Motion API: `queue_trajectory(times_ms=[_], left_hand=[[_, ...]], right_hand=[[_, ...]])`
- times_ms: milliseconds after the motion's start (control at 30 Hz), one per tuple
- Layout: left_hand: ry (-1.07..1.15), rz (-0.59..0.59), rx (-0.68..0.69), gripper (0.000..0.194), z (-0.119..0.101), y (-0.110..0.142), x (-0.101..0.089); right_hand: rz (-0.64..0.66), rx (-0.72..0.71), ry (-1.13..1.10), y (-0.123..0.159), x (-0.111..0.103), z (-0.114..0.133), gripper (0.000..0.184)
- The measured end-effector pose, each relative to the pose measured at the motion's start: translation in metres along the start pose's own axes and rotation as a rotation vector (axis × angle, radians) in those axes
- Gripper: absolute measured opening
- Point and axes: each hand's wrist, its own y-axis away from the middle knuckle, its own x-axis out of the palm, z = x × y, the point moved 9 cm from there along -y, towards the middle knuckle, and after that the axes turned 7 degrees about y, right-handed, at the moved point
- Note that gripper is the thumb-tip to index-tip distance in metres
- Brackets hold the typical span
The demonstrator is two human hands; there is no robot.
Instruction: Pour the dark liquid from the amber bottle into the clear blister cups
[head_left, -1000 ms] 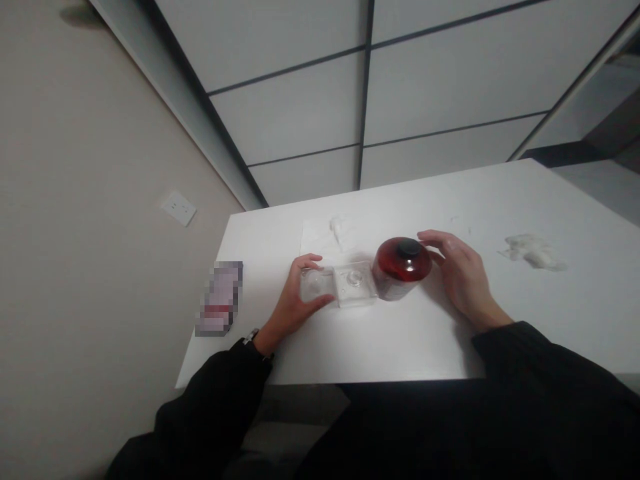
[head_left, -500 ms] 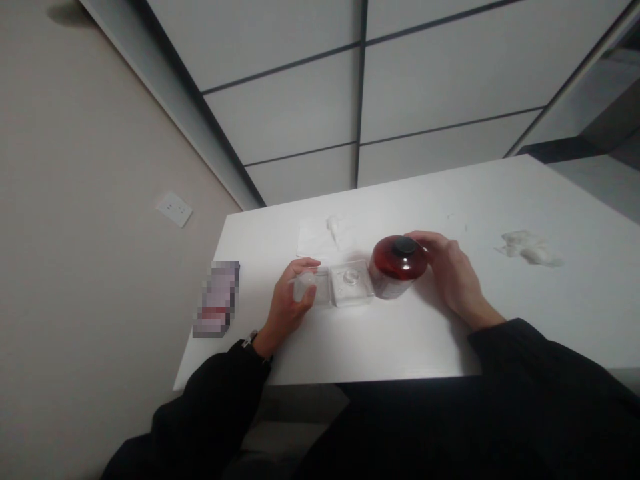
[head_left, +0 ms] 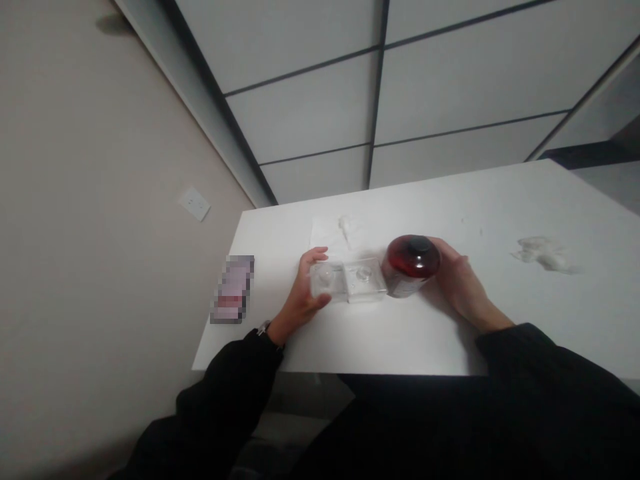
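A clear plastic case with two round wells lies on the white table. My left hand grips its left end, thumb below and fingers curled over the top. A dark red bottle with a black cap stands just right of the case. My right hand is wrapped round the bottle's right side.
A white tissue with a small crumpled wad lies behind the case. Another crumpled white wad sits far right. A blurred flat object lies near the table's left edge. A wall with a socket stands left.
My right hand has gone from hovering beside the bottle to closing round its side. My left hand has kept its hold on the clear case. The camera view has shifted slightly.
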Motion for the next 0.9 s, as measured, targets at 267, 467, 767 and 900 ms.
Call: queue_trajectory(times_ms=[267, 467, 767, 900], left_hand=[[-0.016, -0.434, -0.195, 0.044, 0.012, -0.023, -0.06], [-0.319, 0.029, -0.488, 0.028, 0.042, -0.115, -0.036], [-0.544, 0.246, -0.481, 0.022, 0.082, -0.177, 0.013], [-0.518, 0.163, -0.404, 0.031, 0.044, -0.175, -0.009]], right_hand=[[-0.111, 0.027, -0.129, -0.002, -0.01, -0.006, 0.066], [-0.155, 0.044, -0.099, -0.003, -0.015, -0.01, 0.067], [-0.158, 0.04, -0.066, -0.005, -0.019, -0.001, 0.065], [-0.168, 0.018, -0.057, -0.005, -0.022, 0.001, 0.062]])
